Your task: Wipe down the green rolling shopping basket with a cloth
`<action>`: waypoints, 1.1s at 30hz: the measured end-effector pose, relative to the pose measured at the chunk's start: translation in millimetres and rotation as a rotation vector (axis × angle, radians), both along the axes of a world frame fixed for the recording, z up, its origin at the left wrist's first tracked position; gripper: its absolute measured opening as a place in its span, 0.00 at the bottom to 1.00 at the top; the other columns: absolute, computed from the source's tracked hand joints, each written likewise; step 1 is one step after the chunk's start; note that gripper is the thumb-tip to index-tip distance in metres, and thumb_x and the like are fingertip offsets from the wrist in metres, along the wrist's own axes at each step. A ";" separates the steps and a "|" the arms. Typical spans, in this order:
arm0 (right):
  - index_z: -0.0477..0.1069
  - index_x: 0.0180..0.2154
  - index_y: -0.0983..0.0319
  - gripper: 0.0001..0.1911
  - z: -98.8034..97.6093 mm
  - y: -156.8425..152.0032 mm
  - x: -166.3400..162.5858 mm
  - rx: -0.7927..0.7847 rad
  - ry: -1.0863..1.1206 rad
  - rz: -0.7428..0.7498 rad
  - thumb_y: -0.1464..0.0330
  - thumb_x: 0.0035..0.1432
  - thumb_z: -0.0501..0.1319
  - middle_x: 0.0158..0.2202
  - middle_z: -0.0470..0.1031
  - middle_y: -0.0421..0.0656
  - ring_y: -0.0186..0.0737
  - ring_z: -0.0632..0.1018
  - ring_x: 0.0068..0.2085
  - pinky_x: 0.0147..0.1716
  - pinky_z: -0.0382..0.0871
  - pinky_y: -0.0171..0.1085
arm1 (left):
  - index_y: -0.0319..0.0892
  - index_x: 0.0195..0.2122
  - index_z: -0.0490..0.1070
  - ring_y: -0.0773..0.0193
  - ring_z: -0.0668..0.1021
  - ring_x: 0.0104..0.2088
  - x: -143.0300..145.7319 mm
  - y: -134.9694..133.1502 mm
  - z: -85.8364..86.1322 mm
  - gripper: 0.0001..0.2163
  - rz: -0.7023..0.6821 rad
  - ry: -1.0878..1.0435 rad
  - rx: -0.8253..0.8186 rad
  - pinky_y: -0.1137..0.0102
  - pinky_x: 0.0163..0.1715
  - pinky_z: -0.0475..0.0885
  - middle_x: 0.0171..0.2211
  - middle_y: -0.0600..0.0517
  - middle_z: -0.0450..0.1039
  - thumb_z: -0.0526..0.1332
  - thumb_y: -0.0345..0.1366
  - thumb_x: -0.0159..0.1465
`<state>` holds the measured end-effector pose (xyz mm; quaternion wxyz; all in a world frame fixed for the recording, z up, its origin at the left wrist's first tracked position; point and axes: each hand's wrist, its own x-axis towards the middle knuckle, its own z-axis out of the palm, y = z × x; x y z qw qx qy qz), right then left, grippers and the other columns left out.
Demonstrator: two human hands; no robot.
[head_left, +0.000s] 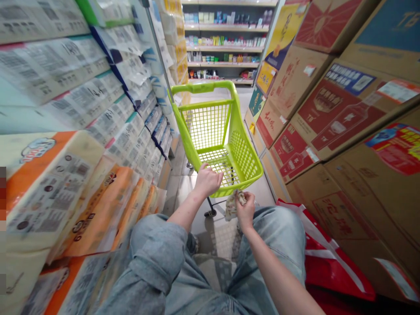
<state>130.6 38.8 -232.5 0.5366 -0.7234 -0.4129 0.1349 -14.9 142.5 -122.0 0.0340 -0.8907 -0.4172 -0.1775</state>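
A lime-green plastic shopping cart (243, 153) stands in a narrow aisle just ahead of my knees. It holds nothing that I can see. My left hand (207, 179) is curled over the cart's near rim and grips it. My right hand (245, 209) is closed on a crumpled pale cloth (231, 204), held just below the cart's front edge. My legs in light denim fill the bottom of the view, bent as if I squat or sit low.
Stacked packs of tissue paper (65, 192) line the left side. Cardboard boxes (344, 113) are piled high on the right, with a red bag (328, 258) at their foot. Shelves of small goods (223, 41) stand at the far end of the tiled aisle.
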 end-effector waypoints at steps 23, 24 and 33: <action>0.75 0.35 0.62 0.12 21.2 12.6 20.3 0.035 -0.101 0.172 0.67 0.51 0.55 0.34 0.71 0.45 0.40 0.73 0.38 0.43 0.66 0.40 | 0.38 0.25 0.77 0.62 0.74 0.28 14.6 3.7 -3.5 0.28 0.053 0.008 0.014 0.59 0.48 0.57 0.23 0.45 0.76 0.40 0.41 0.68; 0.75 0.35 0.62 0.12 23.8 11.4 21.9 0.034 -0.085 0.188 0.67 0.51 0.55 0.34 0.71 0.44 0.40 0.73 0.37 0.42 0.67 0.40 | 0.38 0.25 0.77 0.62 0.74 0.28 14.2 3.8 -3.6 0.28 0.057 0.015 0.024 0.59 0.48 0.57 0.23 0.45 0.76 0.40 0.41 0.68; 0.73 0.42 0.62 0.18 19.2 13.4 -11.4 0.055 -0.127 0.172 0.71 0.51 0.53 0.38 0.67 0.46 0.40 0.71 0.42 0.44 0.66 0.39 | 0.38 0.26 0.77 0.62 0.75 0.29 12.0 0.7 -2.9 0.28 0.054 0.016 0.009 0.59 0.47 0.56 0.23 0.44 0.76 0.40 0.42 0.68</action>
